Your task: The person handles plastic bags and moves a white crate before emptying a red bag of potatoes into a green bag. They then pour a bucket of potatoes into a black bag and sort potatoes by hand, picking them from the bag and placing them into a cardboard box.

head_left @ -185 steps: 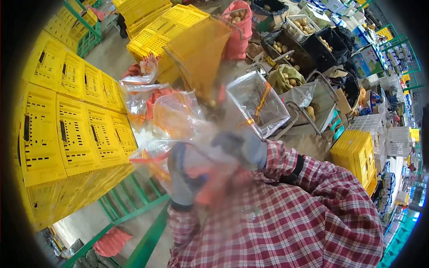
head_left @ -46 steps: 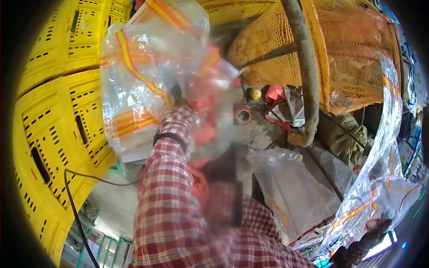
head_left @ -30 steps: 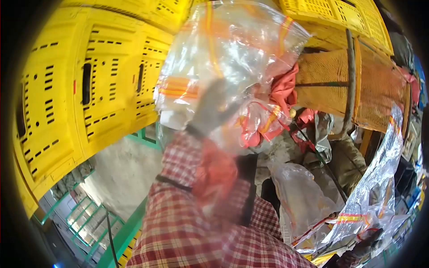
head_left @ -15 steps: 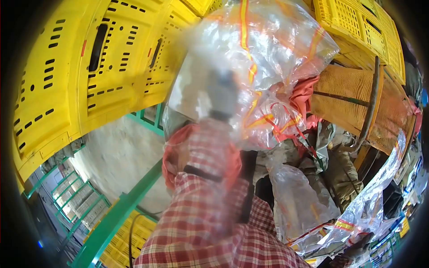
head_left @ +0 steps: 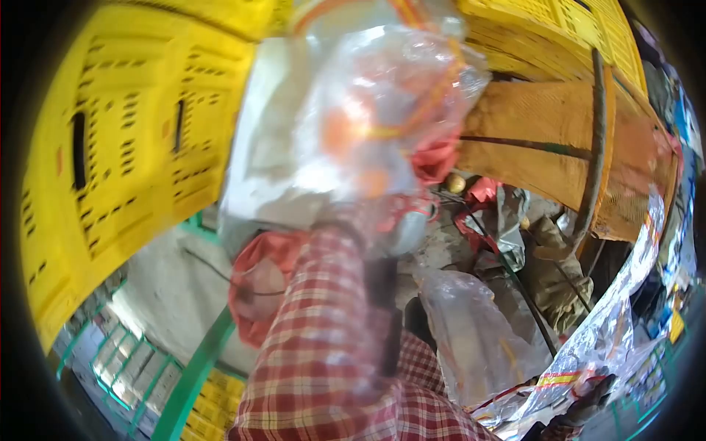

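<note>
A red-and-white checked sleeve reaches up the middle of the head view. At its end my left hand is smeared by motion and its fingers do not show. It overlaps the lower edge of a large clear plastic bag with red and yellow stripes. Orange patches blur through the plastic. Just right of the hand is a rounded grey patch, beside red cloth. My right hand is hidden or lost in the blur; I cannot tell what it holds. Left of the sleeve hangs a red see-through bag.
Stacked yellow crates stand at the left, with more crates at the upper right. A green metal bar crosses the lower left. Orange mesh spans a curved frame at the right. Clear plastic wrapping lies below it.
The view has shifted, so the crates sit further left. The grey-gloved hand over the bag has moved down in view. The striped bag has changed shape, and a small round thing shows on the floor.
</note>
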Action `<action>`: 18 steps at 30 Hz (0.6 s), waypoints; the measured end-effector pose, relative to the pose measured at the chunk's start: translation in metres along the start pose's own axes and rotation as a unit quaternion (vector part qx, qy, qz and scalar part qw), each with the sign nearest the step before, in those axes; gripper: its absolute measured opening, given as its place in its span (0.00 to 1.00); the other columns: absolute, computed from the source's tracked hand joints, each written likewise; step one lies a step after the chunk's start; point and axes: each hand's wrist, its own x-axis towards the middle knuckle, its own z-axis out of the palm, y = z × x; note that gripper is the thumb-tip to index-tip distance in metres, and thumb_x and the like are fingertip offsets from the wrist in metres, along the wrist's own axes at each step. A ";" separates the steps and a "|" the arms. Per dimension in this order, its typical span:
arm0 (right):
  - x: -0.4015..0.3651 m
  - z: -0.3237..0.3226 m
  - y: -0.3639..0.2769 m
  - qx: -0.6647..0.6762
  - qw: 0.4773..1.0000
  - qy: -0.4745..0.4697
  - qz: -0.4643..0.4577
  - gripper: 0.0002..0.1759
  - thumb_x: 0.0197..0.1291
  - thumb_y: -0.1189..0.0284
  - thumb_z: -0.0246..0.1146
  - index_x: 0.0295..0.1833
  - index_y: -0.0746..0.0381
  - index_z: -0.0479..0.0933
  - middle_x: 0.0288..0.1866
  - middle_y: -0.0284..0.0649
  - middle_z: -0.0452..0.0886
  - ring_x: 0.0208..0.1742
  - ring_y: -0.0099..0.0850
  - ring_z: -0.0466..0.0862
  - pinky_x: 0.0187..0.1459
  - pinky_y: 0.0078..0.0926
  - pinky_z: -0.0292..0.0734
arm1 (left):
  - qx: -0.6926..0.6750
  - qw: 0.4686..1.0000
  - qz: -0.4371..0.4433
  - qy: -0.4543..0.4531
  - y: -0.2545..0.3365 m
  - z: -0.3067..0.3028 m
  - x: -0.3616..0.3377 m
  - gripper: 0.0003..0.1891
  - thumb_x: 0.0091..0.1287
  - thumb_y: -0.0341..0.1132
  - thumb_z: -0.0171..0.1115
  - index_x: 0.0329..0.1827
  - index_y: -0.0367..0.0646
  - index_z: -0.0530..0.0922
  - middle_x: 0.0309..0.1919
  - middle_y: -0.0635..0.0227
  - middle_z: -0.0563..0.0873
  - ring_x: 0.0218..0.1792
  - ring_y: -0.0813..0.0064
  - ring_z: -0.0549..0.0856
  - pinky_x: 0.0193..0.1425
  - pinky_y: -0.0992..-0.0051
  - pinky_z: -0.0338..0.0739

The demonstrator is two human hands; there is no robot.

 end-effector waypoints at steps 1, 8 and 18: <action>-0.002 -0.002 0.003 -0.039 0.999 -0.012 -0.027 0.28 0.74 0.61 0.49 0.71 0.67 0.64 0.73 0.49 0.65 0.72 0.41 0.67 0.70 0.36 0.62 | 0.012 1.000 -0.003 -0.009 -0.009 0.007 0.006 0.19 0.63 0.40 0.61 0.55 0.43 0.77 0.53 0.54 0.81 0.54 0.55 0.79 0.59 0.60 0.72; 0.017 -0.129 0.018 -0.450 0.770 0.035 -0.451 0.32 0.74 0.57 0.39 0.72 0.70 0.62 0.66 0.59 0.71 0.66 0.51 0.74 0.63 0.42 0.70 | 0.061 0.996 0.029 -0.052 -0.030 0.005 0.023 0.23 0.63 0.39 0.59 0.60 0.40 0.73 0.57 0.50 0.78 0.58 0.52 0.76 0.64 0.59 0.68; 0.151 -0.430 0.021 0.023 0.920 0.369 -0.127 0.24 0.71 0.60 0.51 0.58 0.70 0.77 0.49 0.43 0.84 0.47 0.32 0.83 0.48 0.32 0.78 | -0.041 0.987 0.156 -0.006 0.021 -0.129 -0.101 0.25 0.63 0.36 0.55 0.63 0.36 0.71 0.59 0.46 0.77 0.60 0.49 0.76 0.66 0.57 0.69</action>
